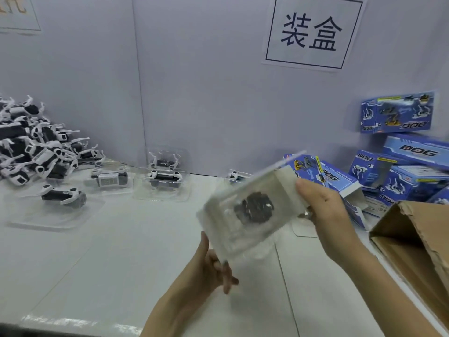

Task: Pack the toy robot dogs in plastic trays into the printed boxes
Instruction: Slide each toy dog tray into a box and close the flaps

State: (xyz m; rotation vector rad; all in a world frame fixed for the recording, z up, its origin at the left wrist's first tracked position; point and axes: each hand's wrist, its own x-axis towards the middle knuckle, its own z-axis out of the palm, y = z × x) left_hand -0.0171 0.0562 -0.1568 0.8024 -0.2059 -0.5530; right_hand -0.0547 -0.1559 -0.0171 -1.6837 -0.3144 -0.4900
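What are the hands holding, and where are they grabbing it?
The left hand pinches the near end of the plastic tray holding a toy robot dog; the right hand grips the printed box at its open end.

Bright even light, motion blur, fisheye edges

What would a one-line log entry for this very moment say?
step: boxing | left hand: holds clear tray with toy dog | right hand: holds open printed box | tray at box mouth, blurred

white table (102, 259), pale wall (194, 93)
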